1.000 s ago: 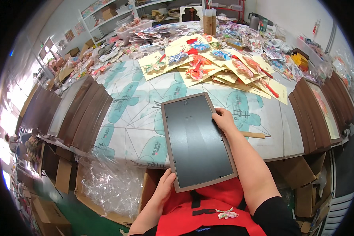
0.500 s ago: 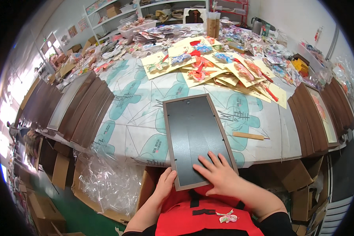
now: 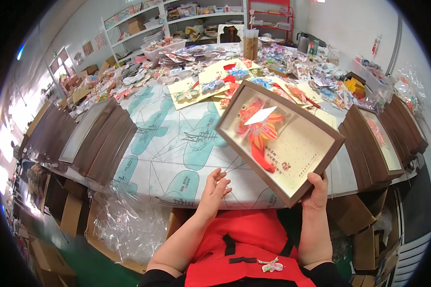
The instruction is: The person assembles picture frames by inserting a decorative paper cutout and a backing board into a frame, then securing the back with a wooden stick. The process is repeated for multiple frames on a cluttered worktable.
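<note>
A brown wooden box frame (image 3: 297, 143) is held up at a tilt over the near part of the table, glazed front facing up. Inside it, a red and orange fish ornament (image 3: 263, 136) with a red tassel lies against a speckled cream backing; a white glare covers part of it. My right hand (image 3: 317, 191) grips the frame by its near right corner, thumb on the rim. Just left of the frame, at the table's near edge, my left hand (image 3: 214, 193) holds nothing, its fingers apart and slightly bent.
Stacked brown frames stand at the table's left (image 3: 93, 141) and right (image 3: 371, 148). Beyond the held frame lie cream cards (image 3: 187, 95) with colourful ornaments. Loose ornaments crowd the far side. A carton of clear plastic wrap (image 3: 129, 229) sits below the near left edge.
The frame, dark back up before, has been turned over and lifted to the right, showing its front. My left hand has let go; my right hand now grips the corner.
</note>
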Action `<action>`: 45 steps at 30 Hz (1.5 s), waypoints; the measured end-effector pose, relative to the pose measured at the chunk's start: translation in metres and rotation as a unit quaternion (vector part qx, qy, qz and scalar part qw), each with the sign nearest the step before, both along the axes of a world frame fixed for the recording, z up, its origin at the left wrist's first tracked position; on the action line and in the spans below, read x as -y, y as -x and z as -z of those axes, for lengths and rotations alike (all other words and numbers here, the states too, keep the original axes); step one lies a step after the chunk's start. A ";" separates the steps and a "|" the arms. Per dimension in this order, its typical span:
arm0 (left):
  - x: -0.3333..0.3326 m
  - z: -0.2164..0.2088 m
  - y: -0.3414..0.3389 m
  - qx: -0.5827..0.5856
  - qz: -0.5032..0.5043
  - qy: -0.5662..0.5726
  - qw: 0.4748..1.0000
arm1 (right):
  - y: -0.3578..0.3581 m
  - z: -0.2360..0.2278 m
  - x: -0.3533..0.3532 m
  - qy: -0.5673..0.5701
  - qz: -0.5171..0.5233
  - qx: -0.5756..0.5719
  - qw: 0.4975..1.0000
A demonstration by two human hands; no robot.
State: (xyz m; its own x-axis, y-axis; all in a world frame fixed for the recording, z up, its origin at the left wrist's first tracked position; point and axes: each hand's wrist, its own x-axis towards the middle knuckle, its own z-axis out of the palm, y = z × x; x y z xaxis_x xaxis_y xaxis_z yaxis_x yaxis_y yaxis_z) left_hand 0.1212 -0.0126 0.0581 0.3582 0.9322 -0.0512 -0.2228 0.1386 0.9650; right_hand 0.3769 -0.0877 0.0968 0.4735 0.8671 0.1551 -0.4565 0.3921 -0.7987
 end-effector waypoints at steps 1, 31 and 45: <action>-0.005 -0.001 -0.004 0.028 -0.018 0.033 0.999 | 0.003 0.004 0.003 -0.014 -0.012 -0.049 0.999; -0.044 -0.116 -0.047 -0.548 -0.127 -0.615 0.553 | 0.061 0.067 0.000 -0.040 -0.228 -0.285 0.930; -0.056 -0.134 -0.059 -0.526 -0.196 -0.607 0.563 | 0.043 0.066 0.014 -0.028 -0.198 -0.211 0.957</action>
State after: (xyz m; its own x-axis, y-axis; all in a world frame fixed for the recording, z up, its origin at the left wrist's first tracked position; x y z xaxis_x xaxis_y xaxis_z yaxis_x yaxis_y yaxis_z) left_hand 0.1803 0.0436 0.1923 0.4789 0.5061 0.7173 0.7760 -0.6261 -0.0764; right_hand 0.3341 -0.1021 0.0308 0.1393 0.9874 0.0745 -0.8550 0.1579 -0.4940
